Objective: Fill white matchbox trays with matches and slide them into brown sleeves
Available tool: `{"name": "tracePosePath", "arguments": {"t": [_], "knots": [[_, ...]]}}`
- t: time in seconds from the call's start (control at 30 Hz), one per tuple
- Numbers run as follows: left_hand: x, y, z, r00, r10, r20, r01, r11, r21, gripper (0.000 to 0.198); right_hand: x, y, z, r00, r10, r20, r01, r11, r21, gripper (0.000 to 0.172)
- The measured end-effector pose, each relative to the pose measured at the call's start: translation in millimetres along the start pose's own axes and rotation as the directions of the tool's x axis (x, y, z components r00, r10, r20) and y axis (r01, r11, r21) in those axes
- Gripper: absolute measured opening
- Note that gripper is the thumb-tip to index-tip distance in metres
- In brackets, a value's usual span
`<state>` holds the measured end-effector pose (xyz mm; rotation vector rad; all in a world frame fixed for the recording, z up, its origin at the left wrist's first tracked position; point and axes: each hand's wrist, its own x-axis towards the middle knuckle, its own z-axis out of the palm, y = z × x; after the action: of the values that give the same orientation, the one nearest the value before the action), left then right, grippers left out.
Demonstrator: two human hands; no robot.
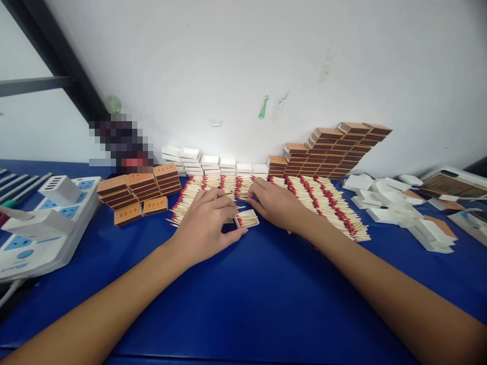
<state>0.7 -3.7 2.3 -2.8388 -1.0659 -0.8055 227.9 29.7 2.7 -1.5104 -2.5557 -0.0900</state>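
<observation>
My left hand [209, 218] grips a small white matchbox tray [255, 221], its thumb along the near edge and its fingers curled over the left side. Several red-tipped matches [247, 222] lie in the tray. Just beyond and to the right, my right hand [271, 202] is closed, thumb and fingers drawn together at the spread of loose matches [319, 200]. Whatever lies between its fingertips is too small to make out. The loose matches run in rows behind and on both sides of my hands, partly covered by them.
Finished-looking orange-brown matchboxes stand in a left stack [140, 188] and a taller right stack [331, 152]. White trays [211, 163] are piled along the wall. Loose white trays [391, 200] lie heaped at right. A power strip [64, 248] with plugs sits at left on the blue table [236, 309].
</observation>
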Motion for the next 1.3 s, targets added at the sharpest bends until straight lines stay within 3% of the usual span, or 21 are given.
{"name": "tracePosePath", "arguments": {"t": [0.47,0.93,1.13,1.3], "knots": [[0,0,-1.1,1.0,-0.004,0.018,0.004,1.0,-0.002,0.025,1,13,11,1.0,0.013,-0.015,-0.009,0.977,0.214,0.009],[0,-2,-1.4,1.0,0.005,-0.006,-0.005,1.0,0.008,0.023,-4,13,0,0.999,0.026,0.028,-0.03,0.985,0.17,0.011],[1,-3,-1.3,1.0,-0.005,0.009,0.005,1.0,0.012,0.024,-16,22,-8,0.999,-0.001,-0.051,0.012,0.973,0.229,0.009],[1,-2,-1.8,1.0,-0.012,0.018,0.012,1.0,0.005,0.024,-19,29,-1,1.0,-0.007,0.013,0.005,0.984,0.179,0.012]]}}
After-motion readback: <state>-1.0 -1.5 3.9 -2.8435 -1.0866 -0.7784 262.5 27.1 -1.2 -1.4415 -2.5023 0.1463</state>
